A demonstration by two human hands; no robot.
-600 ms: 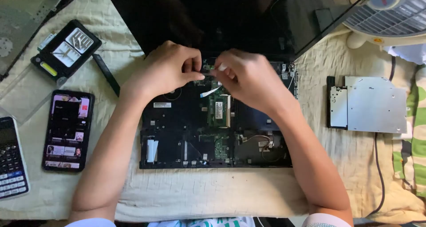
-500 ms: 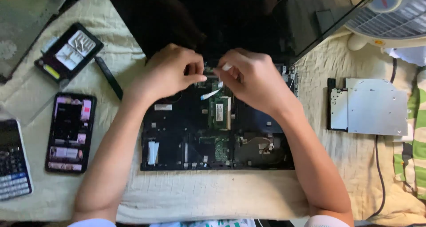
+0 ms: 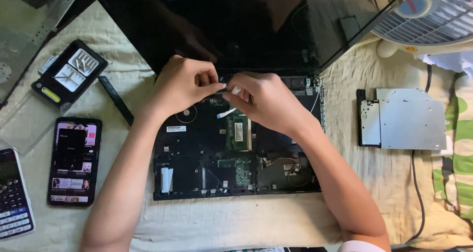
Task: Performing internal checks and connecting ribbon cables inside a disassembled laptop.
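An opened black laptop base (image 3: pixel 197 153) lies in front of me on a cream cloth, its green circuit boards exposed. Its dark screen (image 3: pixel 236 25) leans back behind it. My left hand (image 3: pixel 182 84) and my right hand (image 3: pixel 266 101) meet over the rear middle of the base, near the hinge. Both pinch with thumb and fingers at a small pale part (image 3: pixel 227 88) between them; I cannot tell what it is. A white flat ribbon cable (image 3: pixel 225 113) lies just below the fingertips, above a green memory module (image 3: pixel 238 131).
A removed silver optical drive (image 3: pixel 404 118) lies to the right, with a fan (image 3: pixel 428 10) behind it. On the left are a phone (image 3: pixel 74 159), a calculator (image 3: pixel 14 195), a black tool case (image 3: pixel 69 77) and a black strip (image 3: pixel 116 100).
Both hands stay together at the rear middle of the laptop base, with only slight finger movement. Nothing else has moved.
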